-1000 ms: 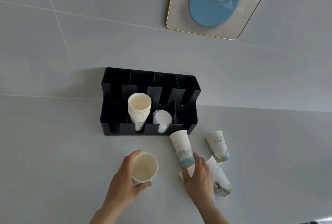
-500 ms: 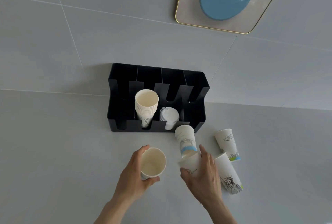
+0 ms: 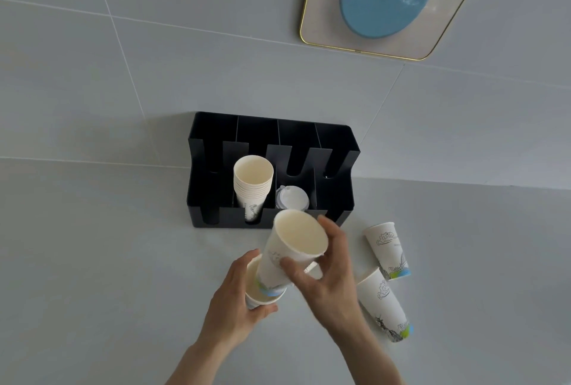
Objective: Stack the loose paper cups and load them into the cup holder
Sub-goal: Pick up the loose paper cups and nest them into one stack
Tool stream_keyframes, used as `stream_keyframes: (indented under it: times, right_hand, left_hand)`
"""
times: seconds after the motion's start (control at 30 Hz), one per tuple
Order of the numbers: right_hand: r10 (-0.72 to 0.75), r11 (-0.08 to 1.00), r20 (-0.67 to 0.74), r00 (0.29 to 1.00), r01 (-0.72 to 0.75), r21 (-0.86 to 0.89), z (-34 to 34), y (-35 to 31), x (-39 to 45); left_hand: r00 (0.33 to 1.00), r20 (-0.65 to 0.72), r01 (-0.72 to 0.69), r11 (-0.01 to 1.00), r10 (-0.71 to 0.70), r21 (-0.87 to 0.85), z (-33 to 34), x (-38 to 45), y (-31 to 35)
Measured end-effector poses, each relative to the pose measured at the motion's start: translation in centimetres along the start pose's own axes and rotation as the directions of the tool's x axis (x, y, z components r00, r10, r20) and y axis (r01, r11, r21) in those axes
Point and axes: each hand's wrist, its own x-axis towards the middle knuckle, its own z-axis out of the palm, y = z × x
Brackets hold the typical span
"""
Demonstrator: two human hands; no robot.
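Note:
My left hand (image 3: 234,301) grips a white paper cup (image 3: 259,299), mouth up. My right hand (image 3: 327,276) holds a second printed cup (image 3: 293,248), and its blue-banded base sits inside the mouth of the left-hand cup. Both hands are just in front of the black cup holder (image 3: 336,149), which stands against the wall. A stack of cups (image 3: 253,180) fills its second slot from the left. Clear plastic lids (image 3: 292,197) lie in the third slot. Two loose cups remain on the counter to the right: one upside down (image 3: 387,248), one lying on its side (image 3: 384,304).
A gold-rimmed tray (image 3: 312,29) with a blue disc (image 3: 377,10) and a clear glass vessel hangs at the upper right. The grey counter meets a grey tiled wall behind the holder. The holder's far left and far right slots hold nothing.
My right hand picked the cup up from the counter, turned it mouth up and brought it left, so its base now enters the cup held by my left hand.

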Motion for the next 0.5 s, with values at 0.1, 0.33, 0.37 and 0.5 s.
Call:
stream_keyframes:
  times: [0.1, 0.33, 0.37, 0.5]
  right_hand:
    - [-0.014, 0.966, 0.097, 0.995, 0.038, -0.254, 1.5, 2.6, -1.1]
    - [0.040, 0.842, 0.281, 0.959, 0.119, -0.525, 2.1, 6.3, -2.6]
    - [0.034, 0.833, 0.276, 0.961, 0.125, -0.539, 2.0, 6.2, -2.4]
    - [0.049, 0.871, 0.211, 0.976, 0.061, -0.487, 1.1, 5.9, -0.9]
  left_hand:
    - [1.000, -0.002, 0.002, 1.000, -0.002, -0.011, 0.2, 0.1, 0.2]
    - [1.000, 0.001, 0.027, 0.999, -0.027, -0.027, -0.1, 0.2, 0.4]
    - [1.000, -0.007, 0.016, 1.000, -0.016, -0.026, -0.2, 0.2, 0.4]
    - [1.000, -0.014, -0.001, 1.000, 0.002, 0.007, -0.1, 0.0, 0.3]
